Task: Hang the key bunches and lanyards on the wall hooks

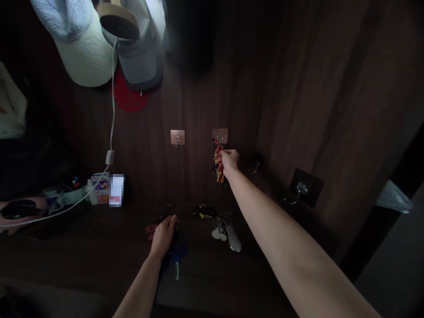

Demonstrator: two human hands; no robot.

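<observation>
My right hand (pixel 228 160) is raised to the dark wooden wall and closed on a bunch of coloured keys (pixel 217 165) that hangs from a small adhesive hook (pixel 220 136). A second, empty hook (pixel 177 137) is to its left. My left hand (pixel 164 235) rests low on the dark shelf, fingers curled over a red-tagged key set (pixel 149 229). A blue-headed key (pixel 177 258) lies just below that hand. More keys (pixel 202 211) and a silver fob with white tags (pixel 228 233) lie on the shelf between my arms.
Two more hooks (pixel 255 165) (pixel 300 189) sit on the wall to the right. Caps (pixel 82 44) hang at the upper left, with a white cable (pixel 111 132) running down to cluttered small boxes and cups (pixel 99 187) on the left of the shelf.
</observation>
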